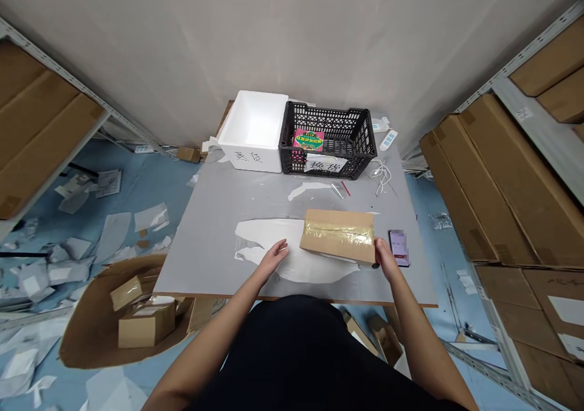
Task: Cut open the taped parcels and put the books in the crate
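Note:
A taped cardboard box (338, 234) sits on the grey table (205, 228), over a torn white plastic bag (292, 265). Clear yellowish tape runs along the box. My right hand (385, 256) grips the right end of the box, its fingertips partly hidden. A small dark object (375, 265) shows under that hand; I cannot tell what it is. To the left of the box, my left hand (275, 254) hovers over or rests on the white bag, fingers loosely spread and holding nothing. A phone (399, 248) lies to the right of my right hand.
At the table's back stand a white foam box (258, 158) and a black plastic crate (349, 168) with a colourful package (308, 140). A white cable (381, 174) lies beside the crate. A big carton (75, 332) with boxes is at lower left; shelves of cartons (502, 180) flank the right.

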Available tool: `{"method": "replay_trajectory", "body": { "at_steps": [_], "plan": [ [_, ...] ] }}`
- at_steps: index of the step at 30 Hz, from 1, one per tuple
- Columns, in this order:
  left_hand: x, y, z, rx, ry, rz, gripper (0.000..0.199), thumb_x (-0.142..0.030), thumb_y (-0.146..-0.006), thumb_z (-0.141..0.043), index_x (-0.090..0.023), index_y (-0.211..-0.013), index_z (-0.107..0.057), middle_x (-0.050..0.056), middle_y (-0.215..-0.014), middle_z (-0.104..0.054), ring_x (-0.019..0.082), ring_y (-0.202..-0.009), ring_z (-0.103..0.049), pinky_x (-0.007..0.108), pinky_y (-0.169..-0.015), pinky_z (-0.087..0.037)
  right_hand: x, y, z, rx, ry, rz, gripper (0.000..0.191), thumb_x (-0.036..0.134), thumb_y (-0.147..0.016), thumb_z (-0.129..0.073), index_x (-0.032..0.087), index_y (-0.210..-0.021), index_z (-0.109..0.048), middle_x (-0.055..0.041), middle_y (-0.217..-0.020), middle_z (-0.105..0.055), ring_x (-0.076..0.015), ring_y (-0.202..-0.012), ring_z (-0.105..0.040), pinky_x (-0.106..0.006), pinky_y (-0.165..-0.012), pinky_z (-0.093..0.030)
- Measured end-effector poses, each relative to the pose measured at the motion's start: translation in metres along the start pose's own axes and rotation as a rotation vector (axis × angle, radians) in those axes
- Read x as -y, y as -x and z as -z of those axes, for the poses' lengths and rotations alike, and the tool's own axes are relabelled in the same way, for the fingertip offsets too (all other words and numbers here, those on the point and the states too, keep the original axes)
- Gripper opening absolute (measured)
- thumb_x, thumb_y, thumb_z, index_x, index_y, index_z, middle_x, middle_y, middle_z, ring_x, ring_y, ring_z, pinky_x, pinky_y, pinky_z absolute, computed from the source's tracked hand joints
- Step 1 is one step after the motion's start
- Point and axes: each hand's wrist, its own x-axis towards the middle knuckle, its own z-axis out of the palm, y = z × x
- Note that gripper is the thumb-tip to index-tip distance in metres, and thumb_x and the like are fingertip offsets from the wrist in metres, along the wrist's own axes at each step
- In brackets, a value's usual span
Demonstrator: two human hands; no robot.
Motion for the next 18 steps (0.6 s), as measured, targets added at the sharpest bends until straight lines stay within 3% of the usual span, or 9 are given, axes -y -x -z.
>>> {"method": "replay_trajectory", "body": {
  "at_steps": [3, 5, 7, 9, 12, 15, 18],
  "plan": [
    [-0.005, 0.0, -0.019, 0.082, -0.043, -0.078, 0.051, -0.055, -0.08, -0.062, -0.025, -0.121, -0.062, 0.009, -0.137, -0.056, 0.028, -0.131, -0.046, 0.043, -0.112, -0.031, -0.027, 0.008, -0.026, 0.091, -0.102, -0.106, 0.066, 0.073, -0.075, -0.052, 0.024, -0.118, -0.061, -0.0105, -0.115, -0.069, -0.0277, -0.113, -0.061, -0.038, -0.088, -0.051],
    [-0.005, 0.001, -0.029, 0.132, -0.095, -0.117, 0.044, -0.056, -0.084, -0.055, -0.025, -0.112, -0.068, 0.007, -0.127, -0.063, 0.027, -0.126, -0.051, 0.043, -0.112, -0.031, -0.038, 0.013, -0.047, 0.07, -0.155, -0.12, 0.067, 0.073, -0.076, -0.048, 0.027, -0.123, -0.059, -0.0083, -0.119, -0.069, -0.0265, -0.113, -0.062, -0.038, -0.086, -0.052],
    [-0.003, -0.001, -0.035, 0.089, -0.127, -0.139, 0.044, -0.058, -0.085, -0.051, -0.023, -0.103, -0.07, 0.007, -0.115, -0.068, 0.027, -0.117, -0.057, 0.043, -0.109, -0.035, -0.041, 0.013, -0.059, 0.028, -0.228, -0.128, 0.068, 0.072, -0.075, -0.048, 0.027, -0.125, -0.058, -0.0067, -0.124, -0.067, -0.0265, -0.113, -0.062, -0.04, -0.088, -0.053],
    [-0.001, -0.007, -0.033, -0.048, -0.114, -0.138, 0.046, -0.06, -0.086, -0.048, -0.021, -0.102, -0.067, 0.008, -0.111, -0.068, 0.027, -0.112, -0.059, 0.042, -0.103, -0.041, -0.037, 0.009, -0.06, -0.006, -0.309, -0.123, 0.07, 0.073, -0.076, -0.047, 0.026, -0.127, -0.057, -0.0072, -0.128, -0.064, -0.0272, -0.115, -0.061, -0.042, -0.09, -0.052],
    [-0.009, -0.021, -0.026, -0.179, -0.076, -0.142, 0.049, -0.058, -0.086, -0.05, -0.022, -0.117, -0.06, 0.01, -0.128, -0.06, 0.026, -0.123, -0.052, 0.039, -0.105, -0.039, -0.025, 0.001, -0.05, -0.005, -0.38, -0.068, 0.07, 0.07, -0.078, -0.049, 0.025, -0.132, -0.054, -0.0067, -0.136, -0.058, -0.0274, -0.122, -0.057, -0.041, -0.094, -0.05],
    [-0.027, -0.035, -0.028, -0.058, -0.086, -0.18, 0.051, -0.055, -0.086, -0.053, -0.024, -0.125, -0.056, 0.008, -0.141, -0.052, 0.025, -0.133, -0.043, 0.037, -0.111, -0.031, -0.014, -0.001, -0.042, 0.022, -0.366, -0.053, 0.067, 0.062, -0.077, -0.061, 0.027, -0.133, -0.054, -0.0048, -0.137, -0.058, -0.027, -0.125, -0.054, -0.039, -0.097, -0.049],
    [-0.04, -0.038, -0.042, 0.031, -0.111, -0.202, 0.049, -0.057, -0.087, -0.05, -0.021, -0.119, -0.059, 0.009, -0.133, -0.058, 0.025, -0.127, -0.049, 0.038, -0.108, -0.035, -0.011, 0.005, -0.04, 0.049, -0.356, -0.089, 0.066, 0.057, -0.074, -0.067, 0.026, -0.131, -0.056, -0.0047, -0.131, -0.062, -0.0274, -0.122, -0.056, -0.037, -0.097, -0.049]
  ]
}}
